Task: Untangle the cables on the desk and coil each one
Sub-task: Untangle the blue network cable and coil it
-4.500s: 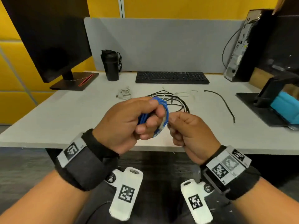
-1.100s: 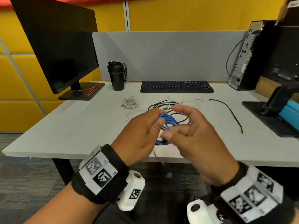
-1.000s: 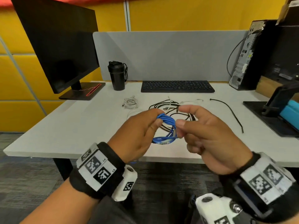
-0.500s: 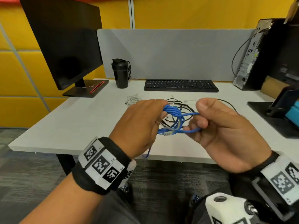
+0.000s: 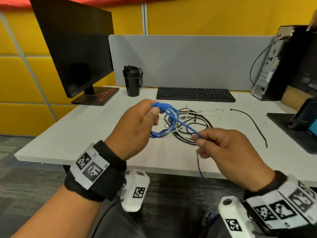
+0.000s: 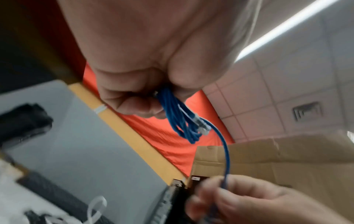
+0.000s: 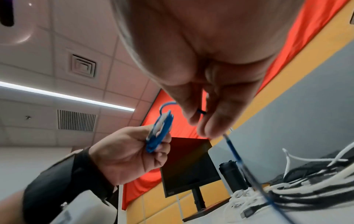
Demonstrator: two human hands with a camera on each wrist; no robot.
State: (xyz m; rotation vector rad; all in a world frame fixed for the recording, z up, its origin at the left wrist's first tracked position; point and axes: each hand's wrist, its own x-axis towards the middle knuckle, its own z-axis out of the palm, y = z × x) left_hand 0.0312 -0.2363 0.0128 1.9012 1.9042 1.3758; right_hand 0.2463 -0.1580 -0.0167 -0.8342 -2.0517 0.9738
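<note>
I hold a blue cable (image 5: 169, 117) (image 6: 178, 119) (image 7: 161, 133) wound into a small coil above the desk's near edge. My left hand (image 5: 137, 124) (image 7: 134, 150) grips the coil between thumb and fingers. A loose strand runs from the coil to my right hand (image 5: 221, 148) (image 6: 239, 200), which pinches it between thumb and forefinger; the blue tail hangs below that hand. Behind the hands a tangle of black and white cables (image 5: 190, 124) (image 7: 298, 186) lies on the white desk (image 5: 77, 134).
A single black cable (image 5: 252, 122) lies to the right of the tangle. A keyboard (image 5: 195, 95), a black bottle (image 5: 133, 81) and a monitor (image 5: 77, 48) stand farther back. A computer tower (image 5: 277, 62) and a black stand (image 5: 301, 121) are at the right.
My right hand has pulled a strand out of the blue coil, down and to the right. The left hand has kept its grip and lifted the coil slightly.
</note>
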